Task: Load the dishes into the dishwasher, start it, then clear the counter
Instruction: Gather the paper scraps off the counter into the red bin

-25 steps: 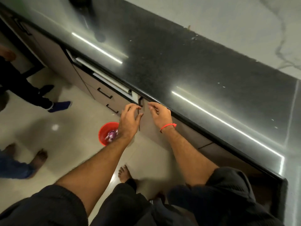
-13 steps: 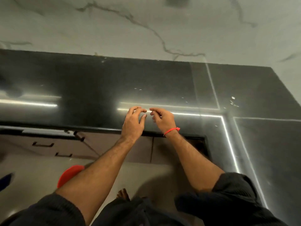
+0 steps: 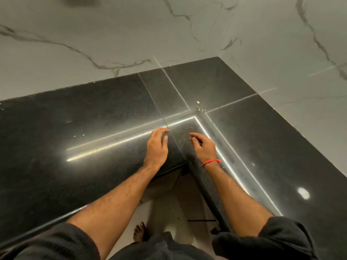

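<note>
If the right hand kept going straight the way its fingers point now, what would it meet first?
Probably the bright seam line on the black counter, up and to the left of the right hand. No object lies in that line; the white crumbs sit off to the right. The hand's height above the counter is unclear.

A veined marble wall (image 3: pixel 131 34) rises behind; a red wrist thread (image 3: pixel 211 161) shows.

Counter (image 3: pixel 93 113) bare around corner (few crumbs (image 3: pixel 199 107)); wall (image 3: pixel 112 34) bounds behind.
</note>
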`<state>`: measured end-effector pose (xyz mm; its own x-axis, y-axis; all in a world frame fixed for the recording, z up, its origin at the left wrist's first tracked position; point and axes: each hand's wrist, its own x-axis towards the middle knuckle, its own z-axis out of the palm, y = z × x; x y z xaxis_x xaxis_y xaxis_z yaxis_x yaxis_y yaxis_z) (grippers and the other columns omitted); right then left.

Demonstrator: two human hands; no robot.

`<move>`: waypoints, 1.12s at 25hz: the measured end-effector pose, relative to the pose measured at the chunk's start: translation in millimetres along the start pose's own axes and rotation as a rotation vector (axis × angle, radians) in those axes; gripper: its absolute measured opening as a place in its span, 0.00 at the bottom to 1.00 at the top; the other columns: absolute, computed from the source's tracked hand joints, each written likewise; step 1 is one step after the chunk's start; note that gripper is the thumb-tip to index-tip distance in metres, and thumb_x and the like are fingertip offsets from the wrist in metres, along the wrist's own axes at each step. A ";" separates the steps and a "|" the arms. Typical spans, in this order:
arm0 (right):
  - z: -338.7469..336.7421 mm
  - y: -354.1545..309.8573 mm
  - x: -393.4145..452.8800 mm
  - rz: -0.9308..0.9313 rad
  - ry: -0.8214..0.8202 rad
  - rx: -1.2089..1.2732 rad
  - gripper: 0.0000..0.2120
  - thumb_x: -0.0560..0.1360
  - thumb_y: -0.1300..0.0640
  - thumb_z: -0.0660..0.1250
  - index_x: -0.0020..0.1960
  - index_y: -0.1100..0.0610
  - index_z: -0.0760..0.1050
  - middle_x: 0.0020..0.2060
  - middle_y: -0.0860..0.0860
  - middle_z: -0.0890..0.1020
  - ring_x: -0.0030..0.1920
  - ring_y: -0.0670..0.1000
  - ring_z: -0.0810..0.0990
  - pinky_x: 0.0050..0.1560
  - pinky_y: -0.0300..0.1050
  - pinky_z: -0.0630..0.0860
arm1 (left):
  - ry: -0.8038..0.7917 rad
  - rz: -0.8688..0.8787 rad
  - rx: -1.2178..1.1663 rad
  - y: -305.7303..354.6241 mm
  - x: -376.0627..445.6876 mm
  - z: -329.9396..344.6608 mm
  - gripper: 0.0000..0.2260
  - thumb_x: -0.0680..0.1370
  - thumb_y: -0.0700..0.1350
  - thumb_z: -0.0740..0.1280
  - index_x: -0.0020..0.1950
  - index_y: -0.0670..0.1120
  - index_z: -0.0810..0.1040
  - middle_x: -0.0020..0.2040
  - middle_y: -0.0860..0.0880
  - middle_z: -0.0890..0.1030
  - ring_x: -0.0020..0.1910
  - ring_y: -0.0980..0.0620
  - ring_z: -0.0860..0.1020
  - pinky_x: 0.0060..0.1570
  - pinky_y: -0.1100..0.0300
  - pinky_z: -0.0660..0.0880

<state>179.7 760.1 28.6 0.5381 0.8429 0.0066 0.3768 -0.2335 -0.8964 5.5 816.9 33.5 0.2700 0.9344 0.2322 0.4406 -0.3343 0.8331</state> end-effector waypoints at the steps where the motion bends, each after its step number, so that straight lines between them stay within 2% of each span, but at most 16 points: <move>1: -3.5 2.6 3.3 0.023 0.016 0.001 0.12 0.78 0.64 0.66 0.57 0.54 0.82 0.48 0.50 0.85 0.50 0.45 0.84 0.58 0.49 0.80 | -0.023 -0.014 -0.023 -1.0 5.1 5.1 0.12 0.83 0.38 0.61 0.65 0.47 0.77 0.63 0.51 0.77 0.63 0.61 0.72 0.68 0.65 0.69; 4: -11.0 7.8 17.4 0.038 0.055 -0.036 0.12 0.78 0.63 0.67 0.60 0.56 0.81 0.52 0.51 0.85 0.54 0.47 0.83 0.59 0.41 0.78 | -0.106 -0.009 -0.052 -4.3 30.2 22.1 0.15 0.84 0.37 0.60 0.69 0.46 0.75 0.67 0.50 0.76 0.67 0.63 0.69 0.69 0.74 0.62; 7: -24.5 10.6 48.2 -0.018 0.042 -0.106 0.14 0.78 0.63 0.66 0.63 0.59 0.80 0.58 0.52 0.83 0.59 0.49 0.81 0.63 0.42 0.75 | -0.226 -0.002 -0.049 -8.2 56.9 44.3 0.17 0.84 0.37 0.59 0.73 0.45 0.73 0.72 0.48 0.74 0.75 0.52 0.67 0.76 0.60 0.61; 8: -30.9 13.9 65.7 -0.044 0.022 -0.148 0.15 0.78 0.63 0.66 0.64 0.59 0.79 0.60 0.53 0.82 0.61 0.50 0.80 0.64 0.42 0.74 | -0.256 -0.019 -0.046 -10.5 61.9 52.3 0.18 0.84 0.38 0.59 0.74 0.45 0.71 0.74 0.47 0.73 0.76 0.50 0.66 0.77 0.58 0.61; 13: -54.9 19.2 182.3 -0.157 -0.145 -0.367 0.18 0.79 0.63 0.64 0.69 0.61 0.74 0.67 0.57 0.77 0.68 0.55 0.75 0.68 0.35 0.62 | -0.259 -0.058 -0.070 -29.0 53.1 64.6 0.20 0.85 0.41 0.61 0.77 0.45 0.68 0.74 0.49 0.72 0.73 0.56 0.70 0.75 0.58 0.66; 16: -53.1 24.7 252.5 -0.147 -0.235 -0.422 0.21 0.81 0.59 0.62 0.74 0.61 0.68 0.72 0.58 0.71 0.73 0.56 0.69 0.72 0.40 0.59 | -0.232 -0.068 -0.031 -29.5 52.5 66.1 0.20 0.85 0.41 0.61 0.78 0.45 0.68 0.76 0.50 0.70 0.76 0.55 0.67 0.76 0.56 0.64; 18: -42.5 34.9 281.8 -0.175 -0.347 -0.506 0.25 0.83 0.56 0.60 0.77 0.61 0.61 0.77 0.58 0.64 0.77 0.56 0.60 0.77 0.45 0.54 | -0.240 -0.056 -0.018 -28.9 54.0 68.2 0.20 0.85 0.41 0.60 0.78 0.45 0.67 0.78 0.51 0.68 0.78 0.56 0.63 0.78 0.57 0.60; 20: -27.5 50.2 289.1 -0.262 -0.434 -0.664 0.27 0.84 0.50 0.56 0.79 0.61 0.56 0.79 0.58 0.57 0.80 0.56 0.52 0.79 0.53 0.48 | -0.273 -0.027 0.040 -27.5 53.3 69.3 0.21 0.85 0.43 0.58 0.79 0.45 0.65 0.79 0.52 0.66 0.80 0.57 0.59 0.78 0.58 0.58; 23: -10.4 58.7 266.7 -0.411 -0.473 -0.778 0.29 0.83 0.46 0.50 0.79 0.61 0.55 0.80 0.58 0.54 0.80 0.56 0.49 0.79 0.53 0.44 | -0.297 0.012 0.127 -25.5 52.5 68.6 0.22 0.86 0.44 0.58 0.80 0.44 0.63 0.80 0.51 0.63 0.81 0.58 0.55 0.79 0.57 0.55; 26: -5.3 55.2 218.7 -0.497 -0.525 -0.758 0.31 0.83 0.46 0.48 0.78 0.64 0.56 0.79 0.60 0.55 0.79 0.58 0.52 0.79 0.55 0.46 | -0.260 -0.030 -0.004 -20.8 51.5 64.9 0.21 0.85 0.43 0.59 0.79 0.44 0.64 0.80 0.50 0.64 0.80 0.57 0.59 0.78 0.58 0.57; 28: 2.0 49.7 172.5 -0.519 -0.556 -0.743 0.31 0.82 0.45 0.48 0.77 0.65 0.58 0.78 0.62 0.58 0.79 0.59 0.54 0.79 0.57 0.49 | -0.190 -0.074 -0.176 -19.5 51.8 57.3 0.21 0.85 0.44 0.59 0.78 0.43 0.67 0.78 0.49 0.68 0.77 0.55 0.65 0.77 0.55 0.61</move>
<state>289.7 894.9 -15.7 -0.1704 0.9834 -0.0617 0.9282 0.1392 -0.3452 59.9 864.7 0.4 0.4057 0.9103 0.0824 0.3145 -0.2237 0.9225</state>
